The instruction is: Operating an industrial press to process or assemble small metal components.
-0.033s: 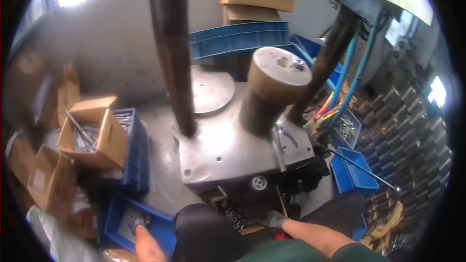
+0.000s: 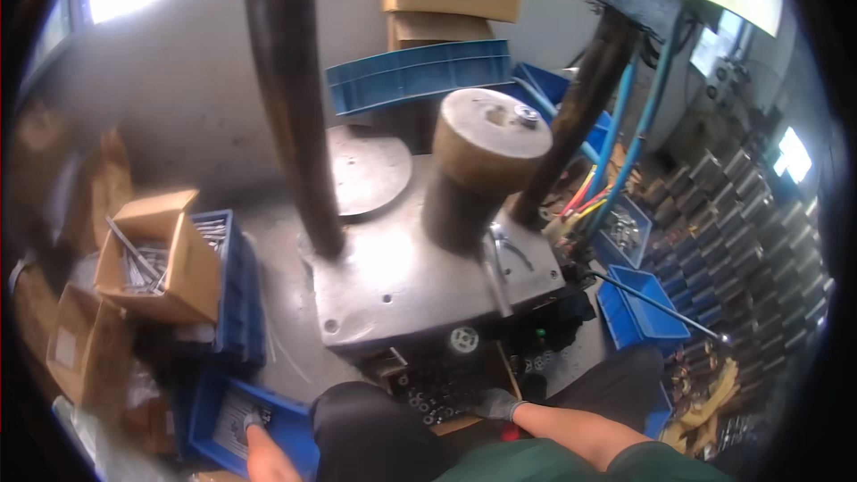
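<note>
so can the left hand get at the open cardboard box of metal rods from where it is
Probably yes: the left hand sits low in a blue plastic bin, and the open cardboard box of metal rods stands up-left with nothing visible between them.

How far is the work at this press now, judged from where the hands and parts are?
Done: nothing finished can be told apart. In hand: the gloved right hand reaches into the tray of small dark ring parts below the steel press plate; the left hand is in the blue bin at lower left. Left: the plate bears no loose part beside the round block, and many rings remain in the tray.
</note>
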The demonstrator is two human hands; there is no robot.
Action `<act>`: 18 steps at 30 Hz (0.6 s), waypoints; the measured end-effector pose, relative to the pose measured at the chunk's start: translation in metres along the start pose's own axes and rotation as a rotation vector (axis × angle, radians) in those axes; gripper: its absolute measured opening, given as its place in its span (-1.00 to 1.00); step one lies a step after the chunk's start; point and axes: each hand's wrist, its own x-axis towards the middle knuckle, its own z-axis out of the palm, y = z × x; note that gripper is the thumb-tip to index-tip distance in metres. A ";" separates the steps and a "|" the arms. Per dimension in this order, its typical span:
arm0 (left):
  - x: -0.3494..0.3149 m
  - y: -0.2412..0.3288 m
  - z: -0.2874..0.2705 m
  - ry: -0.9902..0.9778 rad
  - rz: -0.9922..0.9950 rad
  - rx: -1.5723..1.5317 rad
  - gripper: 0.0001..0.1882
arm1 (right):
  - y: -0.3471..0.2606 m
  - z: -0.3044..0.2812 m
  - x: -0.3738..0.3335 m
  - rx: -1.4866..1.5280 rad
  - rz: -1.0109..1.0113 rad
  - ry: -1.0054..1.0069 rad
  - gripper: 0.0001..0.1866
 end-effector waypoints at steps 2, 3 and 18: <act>-0.022 0.001 -0.007 0.008 0.115 0.167 -0.22 | 0.002 0.000 -0.002 0.074 -0.085 0.064 -0.36; -0.035 -0.002 -0.010 0.011 0.173 0.248 -0.24 | 0.002 0.000 -0.004 0.072 -0.032 0.032 -0.37; -0.141 -0.006 -0.046 0.043 0.581 0.809 -0.42 | 0.008 -0.002 -0.008 0.193 0.022 0.036 -0.42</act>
